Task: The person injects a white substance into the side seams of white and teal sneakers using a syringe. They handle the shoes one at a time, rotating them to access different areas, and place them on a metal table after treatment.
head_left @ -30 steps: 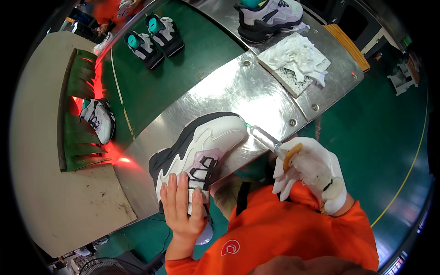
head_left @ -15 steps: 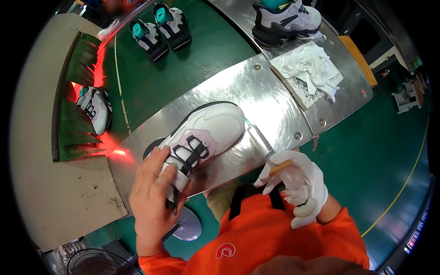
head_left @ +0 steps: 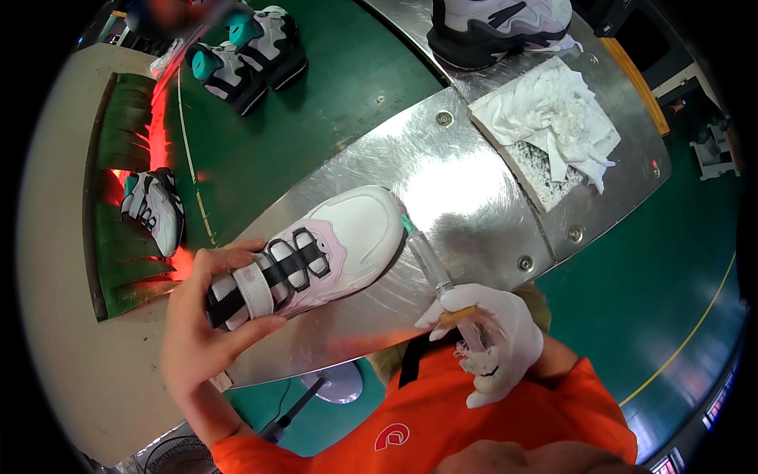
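Steel bench (head_left: 474,182), left hand (head_left: 207,332) grip clasping sneaker (head_left: 316,257), gloved right hand (head_left: 493,340) pinching syringe (head_left: 430,265) at toe

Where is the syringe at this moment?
In the head view, the syringe is right of centre, held in the gloved right hand, its green tip touching the toe of the white and pink sneaker on the metal plate.

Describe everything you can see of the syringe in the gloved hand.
The syringe is a slim, clear plastic barrel with a green tip. It lies slanted, tip up and away, at the toe of the white and pink shoe; contact is unclear. The white-gloved right hand grips its lower end above the metal plate. Its contents cannot be made out.
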`<state>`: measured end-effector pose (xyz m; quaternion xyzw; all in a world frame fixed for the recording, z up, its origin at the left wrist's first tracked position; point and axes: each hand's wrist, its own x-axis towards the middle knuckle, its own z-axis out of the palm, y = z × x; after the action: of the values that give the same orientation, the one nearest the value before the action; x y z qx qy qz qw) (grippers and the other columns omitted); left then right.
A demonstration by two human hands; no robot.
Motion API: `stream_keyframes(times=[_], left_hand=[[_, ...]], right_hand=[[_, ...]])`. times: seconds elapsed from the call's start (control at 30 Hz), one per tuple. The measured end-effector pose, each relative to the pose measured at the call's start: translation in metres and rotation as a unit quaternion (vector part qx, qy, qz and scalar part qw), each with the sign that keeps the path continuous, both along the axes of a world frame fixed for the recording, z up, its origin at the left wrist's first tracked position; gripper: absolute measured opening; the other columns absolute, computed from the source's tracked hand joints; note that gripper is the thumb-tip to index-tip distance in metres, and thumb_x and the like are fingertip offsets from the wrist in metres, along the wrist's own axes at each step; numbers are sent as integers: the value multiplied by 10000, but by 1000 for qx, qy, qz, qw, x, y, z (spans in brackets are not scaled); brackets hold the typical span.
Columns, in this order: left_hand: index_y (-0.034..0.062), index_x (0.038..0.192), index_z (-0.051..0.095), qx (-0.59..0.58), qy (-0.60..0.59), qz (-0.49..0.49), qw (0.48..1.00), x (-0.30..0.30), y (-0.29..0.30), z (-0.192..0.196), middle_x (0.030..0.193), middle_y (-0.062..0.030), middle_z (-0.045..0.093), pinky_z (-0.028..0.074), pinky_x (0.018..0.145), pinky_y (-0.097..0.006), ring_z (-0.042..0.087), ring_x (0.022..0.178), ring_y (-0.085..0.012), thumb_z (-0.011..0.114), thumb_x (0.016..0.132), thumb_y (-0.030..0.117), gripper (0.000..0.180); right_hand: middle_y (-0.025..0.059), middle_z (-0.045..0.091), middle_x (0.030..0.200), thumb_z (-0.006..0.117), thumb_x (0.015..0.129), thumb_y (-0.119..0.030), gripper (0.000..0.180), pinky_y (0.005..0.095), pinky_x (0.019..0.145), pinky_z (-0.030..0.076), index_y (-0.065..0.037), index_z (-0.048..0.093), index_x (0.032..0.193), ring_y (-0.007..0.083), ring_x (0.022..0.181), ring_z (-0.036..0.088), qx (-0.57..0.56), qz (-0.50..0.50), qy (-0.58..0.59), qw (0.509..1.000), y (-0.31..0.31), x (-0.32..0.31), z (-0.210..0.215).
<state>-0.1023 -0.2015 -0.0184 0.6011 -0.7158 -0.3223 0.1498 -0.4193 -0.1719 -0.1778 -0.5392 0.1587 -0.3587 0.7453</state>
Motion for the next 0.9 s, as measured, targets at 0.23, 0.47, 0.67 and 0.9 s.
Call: stream_keyframes(times=[0.23,0.47,0.67,0.9], left_hand=[[-7,1379,459,223,103,-109,963,13,-54,37,1340,-171,548,428,1013,-374,518,1263,-271,939,573,202,961],[20,1389,480,274,34,-218,936,-31,-119,22,1381,-115,520,376,1075,-401,500,1270,-236,813,729,513,889],[54,1281,590,272,-45,-321,906,-65,-138,-50,1156,-146,655,473,924,-345,604,1064,-247,669,883,486,593],[32,1163,608,128,43,-179,975,-51,-71,20,1069,-52,601,480,825,-289,570,985,-140,756,839,306,449]], right_hand=[[81,612,1177,869,579,-96,993,296,851,517,-15,342,1416,81,765,580,36,23,17,999,5,-2,2],[102,587,1199,885,582,-99,1036,303,944,463,3,311,1438,113,882,569,86,7,-65,994,12,-1,-7],[122,543,1222,872,627,-132,995,315,951,462,0,312,1439,197,1091,572,91,-2,-131,987,1,-4,-1],[226,570,1158,911,529,-174,1038,442,826,574,68,363,1378,392,1094,616,164,91,-171,967,-37,-22,56]])
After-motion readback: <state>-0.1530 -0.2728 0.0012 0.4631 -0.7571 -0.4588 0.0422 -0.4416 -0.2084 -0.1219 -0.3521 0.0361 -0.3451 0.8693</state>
